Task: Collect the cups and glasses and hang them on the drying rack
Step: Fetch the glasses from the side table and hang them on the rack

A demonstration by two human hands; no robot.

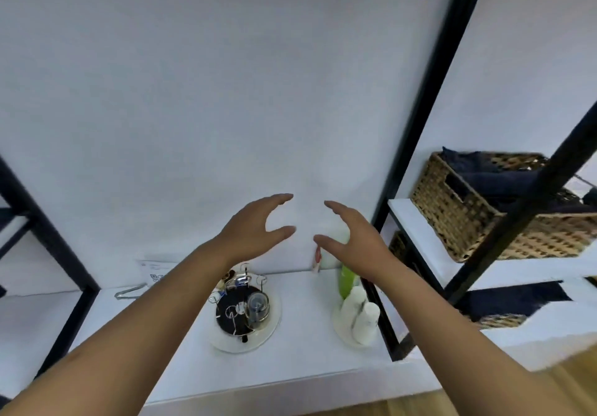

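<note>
A wire drying rack (237,312) with a dark round base stands on a clear plate (226,344) in the middle of the white shelf. One clear glass (257,307) hangs upside down on its right side. More cups sit behind the rack, mostly hidden by my left forearm. My left hand (255,228) and my right hand (349,237) are raised in front of the wall, well above the shelf. Both have spread, relaxed fingers and hold nothing.
White bottles (360,313) stand on a round tray at the right, with a green bottle (347,281) behind them. A black frame post (416,118) rises at the right. A wicker basket (478,208) with dark cloth sits on the right shelf. A paper sheet (155,270) leans on the wall.
</note>
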